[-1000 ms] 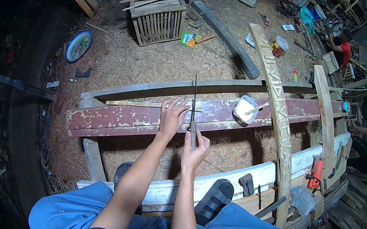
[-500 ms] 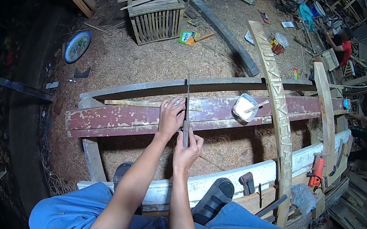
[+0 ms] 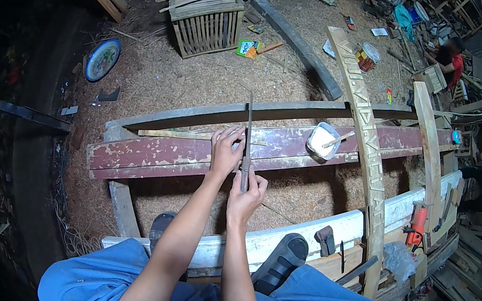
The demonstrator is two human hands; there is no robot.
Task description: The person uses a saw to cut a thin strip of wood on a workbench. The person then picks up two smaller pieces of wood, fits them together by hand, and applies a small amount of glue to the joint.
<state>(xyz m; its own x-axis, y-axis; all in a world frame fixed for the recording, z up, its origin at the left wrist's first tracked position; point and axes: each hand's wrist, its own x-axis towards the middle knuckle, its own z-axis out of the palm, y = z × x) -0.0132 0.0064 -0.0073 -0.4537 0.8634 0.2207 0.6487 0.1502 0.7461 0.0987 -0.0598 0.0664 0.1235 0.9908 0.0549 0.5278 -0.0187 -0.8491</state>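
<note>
In my right hand [image 3: 245, 196] is the handle of a long, thin-bladed tool [image 3: 250, 120]. Its blade points away from me and shows nearly edge-on, so I cannot tell whether it is a saw or a knife. The fingers of my left hand [image 3: 226, 150] curl down just left of the blade, over a thin wooden strip [image 3: 177, 135]. That strip lies on a worn maroon plank [image 3: 145, 157] and passes under my left hand and across the blade, its right end showing just past it. Where blade and strip meet is partly hidden.
Right of my hands, a white tub [image 3: 322, 140] with a stick sits on the plank. A carved wooden board [image 3: 367, 132] crosses the beams. By my foot lie an axe-like head [image 3: 325, 239] and a red power tool [image 3: 416, 226]. Another person [image 3: 453, 63] works far right.
Both hands keep their places and grips. The blade's tip has swung very slightly to the right. At the right edge, a dark-clothed person has shifted.
</note>
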